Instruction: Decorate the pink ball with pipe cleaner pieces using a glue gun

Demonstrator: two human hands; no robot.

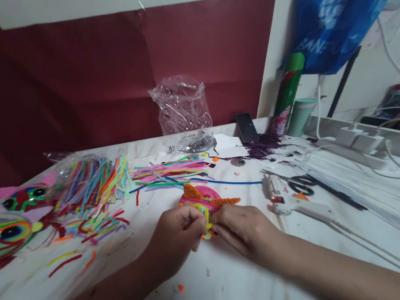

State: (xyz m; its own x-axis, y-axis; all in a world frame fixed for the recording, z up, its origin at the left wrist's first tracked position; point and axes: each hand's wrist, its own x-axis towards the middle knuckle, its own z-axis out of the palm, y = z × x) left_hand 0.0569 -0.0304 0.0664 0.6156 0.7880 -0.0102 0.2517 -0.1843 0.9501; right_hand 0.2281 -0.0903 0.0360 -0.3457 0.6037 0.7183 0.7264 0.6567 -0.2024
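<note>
Both my hands meet at the middle of the white table [241, 283]. My left hand [177, 235] and my right hand [243, 228] are closed, pinching a yellow-green pipe cleaner [208, 223] at the near edge of a pink round craft piece [207, 199] with orange pipe-cleaner ears. The craft piece lies on the table just beyond my fingers.
Loose coloured pipe cleaners [93, 185] spread across the left and middle. Finished pipe-cleaner faces [6, 232] sit at far left. A white glue gun [279, 196], scissors [302, 185], a phone [246, 127], a clear plastic bag [181, 104], a green can [289, 93] and cables lie to the right.
</note>
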